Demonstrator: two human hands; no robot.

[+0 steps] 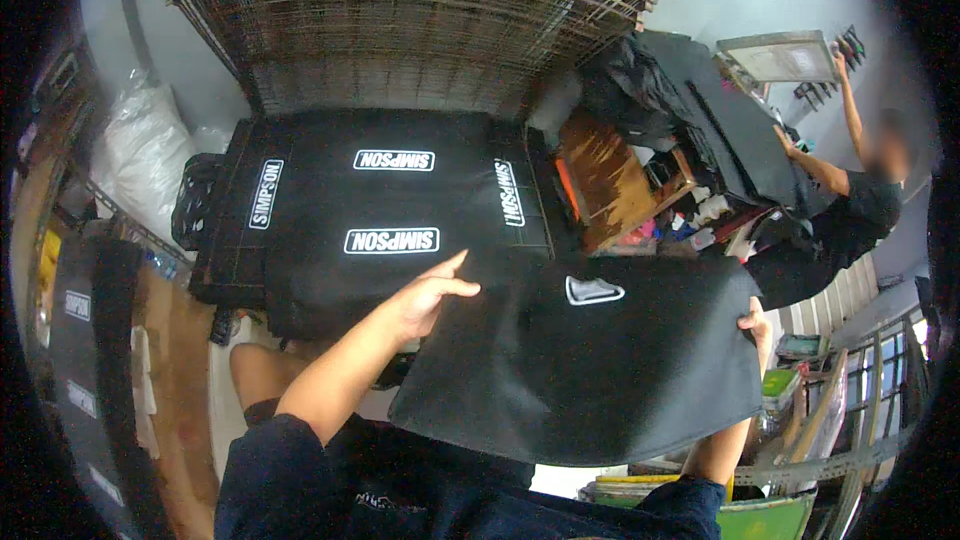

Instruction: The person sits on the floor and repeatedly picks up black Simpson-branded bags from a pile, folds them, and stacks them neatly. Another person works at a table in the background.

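Observation:
A black fabric sheet (pixel 590 370) with one small white-outlined mark is stretched between my two hands, tilted in front of my body. My left hand (pixel 425 302) holds its upper left edge, with the thumb lying on top and the other fingers partly hidden. At the upper right edge, my right hand (pixel 755 320) grips the sheet, mostly behind it, with the thumb showing. Just beyond lies a stack of black fabric pieces (pixel 390 200), the top one bearing several white printed labels. The held sheet overlaps the near right part of this stack.
A wire drying rack (pixel 400 30) rises behind the stack. To the right, another person (pixel 870 200) holds a framed screen (pixel 780 55) over a black-covered table. White plastic bags (pixel 145 150) stand at left, above a printed black piece (pixel 90 370). Frames (pixel 850 410) lean at lower right.

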